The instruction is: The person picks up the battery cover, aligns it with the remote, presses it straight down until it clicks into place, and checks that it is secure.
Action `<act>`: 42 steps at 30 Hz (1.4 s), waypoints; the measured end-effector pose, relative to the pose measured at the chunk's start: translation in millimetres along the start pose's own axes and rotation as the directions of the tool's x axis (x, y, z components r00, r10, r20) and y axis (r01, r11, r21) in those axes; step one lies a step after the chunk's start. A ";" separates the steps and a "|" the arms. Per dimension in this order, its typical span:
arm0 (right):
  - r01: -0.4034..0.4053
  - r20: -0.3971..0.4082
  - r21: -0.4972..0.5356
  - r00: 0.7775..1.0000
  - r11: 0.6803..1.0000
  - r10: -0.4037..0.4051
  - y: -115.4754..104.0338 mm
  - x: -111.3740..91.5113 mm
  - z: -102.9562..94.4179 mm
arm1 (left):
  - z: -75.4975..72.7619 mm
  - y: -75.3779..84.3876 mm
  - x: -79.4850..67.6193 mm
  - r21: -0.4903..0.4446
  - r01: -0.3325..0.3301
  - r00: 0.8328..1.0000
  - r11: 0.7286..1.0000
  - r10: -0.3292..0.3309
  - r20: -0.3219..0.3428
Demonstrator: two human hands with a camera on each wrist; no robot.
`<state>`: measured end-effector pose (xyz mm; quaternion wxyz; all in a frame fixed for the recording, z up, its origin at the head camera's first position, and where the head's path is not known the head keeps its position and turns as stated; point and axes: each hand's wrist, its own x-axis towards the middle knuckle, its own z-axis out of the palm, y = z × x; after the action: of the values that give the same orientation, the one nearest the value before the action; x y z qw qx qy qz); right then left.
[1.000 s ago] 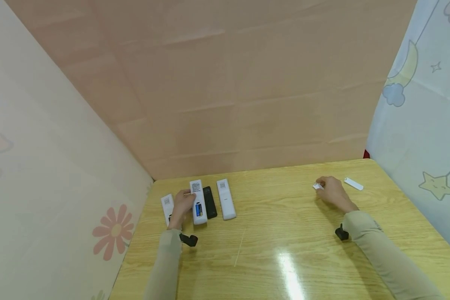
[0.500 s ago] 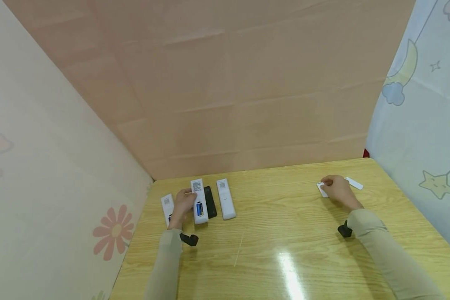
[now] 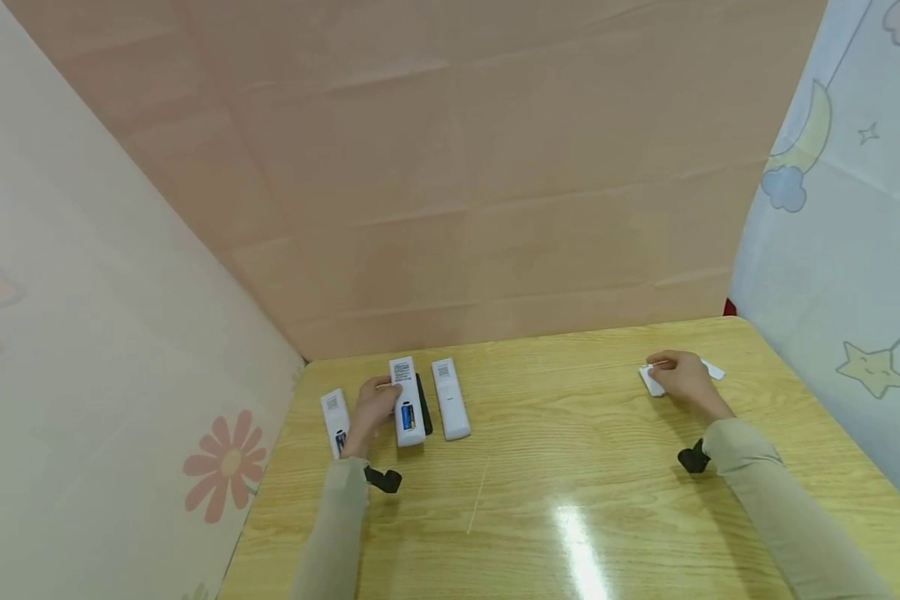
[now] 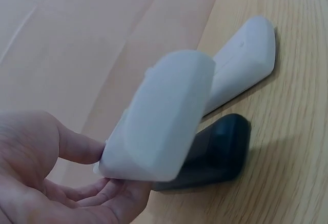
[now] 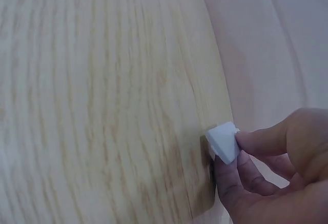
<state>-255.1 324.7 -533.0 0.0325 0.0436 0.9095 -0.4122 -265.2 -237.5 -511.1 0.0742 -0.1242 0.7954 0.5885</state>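
My left hand (image 3: 372,408) grips a white remote control (image 3: 403,377), its back turned up and its battery bay uncovered, with blue batteries (image 3: 408,416) showing inside. In the left wrist view the thumb lies on one face of this remote (image 4: 164,119) and the fingers are beneath it, holding it above a black remote (image 4: 218,155). Far to the right, my right hand (image 3: 686,386) pinches a small white battery cover (image 3: 652,382) between thumb and fingers. The right wrist view shows this cover (image 5: 224,142) near the table's back edge.
Left of the held remote lies another white remote (image 3: 334,410) with a battery showing. A further white remote (image 3: 451,400) lies to its right. Beyond my right hand is a second, longer white cover (image 3: 712,369). Walls border the wooden table (image 3: 555,450) behind and on both sides.
My right hand has shifted right with the battery cover, which now shows more of its face. My left hand has moved slightly right with the remote, covering more of the black one.
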 end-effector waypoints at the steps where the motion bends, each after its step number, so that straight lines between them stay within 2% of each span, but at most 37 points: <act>1: 0.002 0.005 0.006 1.000 1.000 -0.002 -0.3 -0.6 -0.2 | 0.4 -0.4 -0.1 -0.006 -0.005 1.000 1.000 0.005 0.006; 7: -0.001 0.009 0.053 1.000 0.999 0.000 -5.7 -5.9 -2.0 | 5.1 -0.1 1.2 -0.053 -0.015 0.999 0.998 0.018 0.047; 14: 0.010 0.003 0.091 1.000 0.996 -0.010 -14.3 -7.2 -1.6 | 9.8 4.2 2.0 -0.050 -0.011 0.998 0.999 0.014 0.058; 18: 0.001 0.037 0.179 0.999 0.984 -0.008 -18.6 -6.7 0.3 | 12.8 5.8 2.1 -0.064 -0.018 0.997 0.998 0.023 0.078; 24: -0.023 0.074 0.316 0.997 0.948 0.000 -27.9 -7.6 1.9 | 17.3 3.9 2.4 -0.073 -0.015 0.996 0.997 0.021 0.083; 30: -0.025 0.100 0.313 0.995 0.949 -0.006 -36.8 -6.6 0.4 | 21.2 11.0 -0.4 -0.075 -0.018 0.995 0.997 0.025 0.096; 35: -0.030 0.119 0.345 0.993 0.938 -0.012 -48.4 -8.1 1.9 | 25.3 14.3 -2.0 -0.083 -0.023 0.993 0.996 0.033 0.117; 42: 0.001 0.136 0.349 0.989 0.937 -0.052 -62.4 -15.1 3.3 | 34.1 13.0 0.6 -0.108 -0.038 0.989 0.993 0.052 0.135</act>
<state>-246.7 280.5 -487.2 0.0837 0.0065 0.8180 -0.5691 -270.4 -201.4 -509.4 0.1091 -0.0689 0.7590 0.6382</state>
